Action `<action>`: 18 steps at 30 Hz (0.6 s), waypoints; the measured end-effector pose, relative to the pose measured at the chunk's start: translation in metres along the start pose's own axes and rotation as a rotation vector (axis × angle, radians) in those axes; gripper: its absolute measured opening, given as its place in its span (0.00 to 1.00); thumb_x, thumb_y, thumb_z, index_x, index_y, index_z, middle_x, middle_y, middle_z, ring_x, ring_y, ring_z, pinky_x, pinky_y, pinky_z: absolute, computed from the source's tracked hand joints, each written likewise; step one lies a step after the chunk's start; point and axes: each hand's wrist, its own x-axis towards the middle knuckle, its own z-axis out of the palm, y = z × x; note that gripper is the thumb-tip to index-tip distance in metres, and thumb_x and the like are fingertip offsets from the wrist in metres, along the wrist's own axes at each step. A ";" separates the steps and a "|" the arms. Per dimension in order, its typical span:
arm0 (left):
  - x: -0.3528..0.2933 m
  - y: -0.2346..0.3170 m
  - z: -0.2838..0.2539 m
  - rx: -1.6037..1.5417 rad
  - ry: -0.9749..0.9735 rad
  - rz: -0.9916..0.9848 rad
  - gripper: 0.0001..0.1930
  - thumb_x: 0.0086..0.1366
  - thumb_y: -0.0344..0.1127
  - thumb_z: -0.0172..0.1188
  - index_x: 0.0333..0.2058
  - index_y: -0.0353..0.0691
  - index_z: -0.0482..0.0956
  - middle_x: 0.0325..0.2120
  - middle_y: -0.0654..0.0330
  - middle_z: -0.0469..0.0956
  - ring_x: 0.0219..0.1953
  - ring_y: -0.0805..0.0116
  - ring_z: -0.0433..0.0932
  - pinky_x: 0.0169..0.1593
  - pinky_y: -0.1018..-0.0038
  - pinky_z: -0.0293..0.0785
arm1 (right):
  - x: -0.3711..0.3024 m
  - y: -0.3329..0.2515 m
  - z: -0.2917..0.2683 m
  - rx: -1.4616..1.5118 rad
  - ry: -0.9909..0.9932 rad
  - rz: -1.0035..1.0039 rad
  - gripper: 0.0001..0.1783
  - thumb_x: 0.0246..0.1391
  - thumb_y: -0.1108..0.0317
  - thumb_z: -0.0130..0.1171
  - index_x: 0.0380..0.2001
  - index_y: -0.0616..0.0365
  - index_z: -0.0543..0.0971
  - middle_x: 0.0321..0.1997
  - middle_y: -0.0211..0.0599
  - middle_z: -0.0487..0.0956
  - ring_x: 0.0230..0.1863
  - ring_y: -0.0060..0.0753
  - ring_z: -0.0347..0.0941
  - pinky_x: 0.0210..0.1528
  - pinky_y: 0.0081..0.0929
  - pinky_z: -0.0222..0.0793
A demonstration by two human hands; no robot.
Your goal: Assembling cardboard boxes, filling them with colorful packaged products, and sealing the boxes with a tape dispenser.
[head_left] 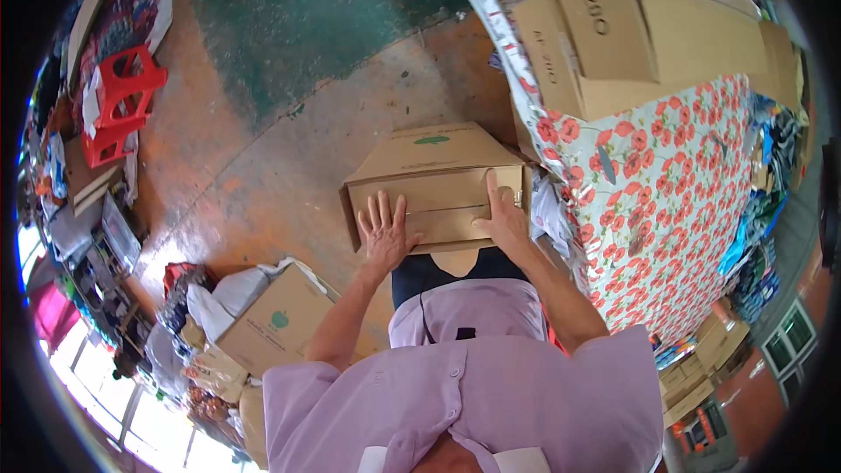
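In front of my body is a brown cardboard box (438,151) with a small green mark on its far face. Its upper flaps (442,193) are folded inward and meet along a seam across the middle. My left hand (385,232) lies open on the left part of the flaps, fingers spread. On the right part rests my right hand (505,217), its index finger stretched away from me and its thumb pointing left. Its other fingers are hard to make out. Neither hand shows anything held in it.
To the right stands a table with a red-flowered cover (648,201), bearing large flattened cardboard (692,35). Another cardboard box (276,320) sits at my lower left among bags. Red plastic stools (127,92) stand far left. Piled clothes (766,210) lie beyond the table.
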 end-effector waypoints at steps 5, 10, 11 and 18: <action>0.029 -0.019 0.037 -0.012 -0.207 -0.003 0.50 0.58 0.64 0.63 0.71 0.43 0.54 0.72 0.36 0.45 0.74 0.30 0.38 0.68 0.30 0.37 | 0.035 0.032 0.071 -0.034 -0.146 0.049 0.64 0.46 0.63 0.73 0.75 0.57 0.39 0.61 0.71 0.67 0.48 0.69 0.77 0.49 0.53 0.76; 0.074 -0.045 0.115 -0.142 -0.551 -0.143 0.48 0.60 0.62 0.62 0.71 0.42 0.54 0.73 0.41 0.43 0.75 0.34 0.36 0.69 0.30 0.36 | 0.086 0.074 0.142 -0.115 -0.394 0.229 0.55 0.45 0.61 0.74 0.71 0.60 0.53 0.61 0.68 0.70 0.53 0.65 0.76 0.56 0.48 0.75; 0.071 -0.056 0.140 -0.080 -0.419 -0.098 0.45 0.61 0.61 0.60 0.69 0.42 0.58 0.72 0.41 0.48 0.74 0.36 0.41 0.70 0.34 0.40 | 0.093 0.079 0.151 -0.147 -0.399 0.194 0.55 0.45 0.61 0.74 0.71 0.60 0.53 0.61 0.68 0.70 0.53 0.65 0.76 0.56 0.48 0.75; 0.088 -0.075 0.208 -0.475 -0.203 -0.062 0.31 0.63 0.51 0.56 0.61 0.40 0.71 0.61 0.40 0.68 0.65 0.40 0.65 0.70 0.49 0.55 | 0.120 0.092 0.166 -0.260 -0.401 0.002 0.34 0.52 0.60 0.67 0.60 0.61 0.70 0.58 0.60 0.75 0.56 0.62 0.75 0.59 0.47 0.73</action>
